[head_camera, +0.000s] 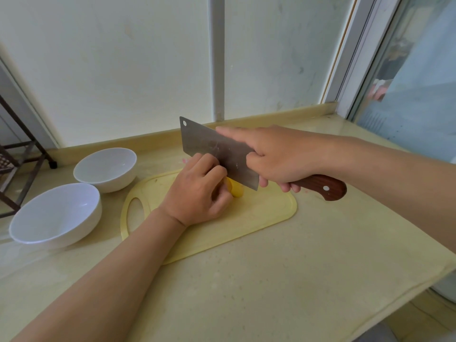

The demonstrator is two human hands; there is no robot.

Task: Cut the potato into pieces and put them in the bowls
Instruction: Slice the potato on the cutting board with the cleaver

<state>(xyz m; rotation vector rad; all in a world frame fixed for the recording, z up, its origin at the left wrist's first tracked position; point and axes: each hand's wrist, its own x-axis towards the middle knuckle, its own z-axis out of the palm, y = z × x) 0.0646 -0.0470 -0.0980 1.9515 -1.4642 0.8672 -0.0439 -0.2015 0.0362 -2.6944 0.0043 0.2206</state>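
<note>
A yellow peeled potato [235, 190] lies on a pale yellow cutting board [259, 213]. My left hand [197, 193] covers most of the potato, its fingers curled over it and holding it down. My right hand [274, 156] grips the brown wooden handle of a steel cleaver [217, 150], the forefinger laid along the blade's spine. The blade stands just right of my left knuckles, over the potato's exposed end. Two white bowls sit left of the board: a near bowl [55, 213] and a far bowl [106, 169], both holding nothing.
The beige stone counter [271, 280] runs to a wall at the back and a window frame [355, 53] at the right. Its front edge drops off at the lower right. A dark metal rack [17, 159] stands at the far left beside the bowls.
</note>
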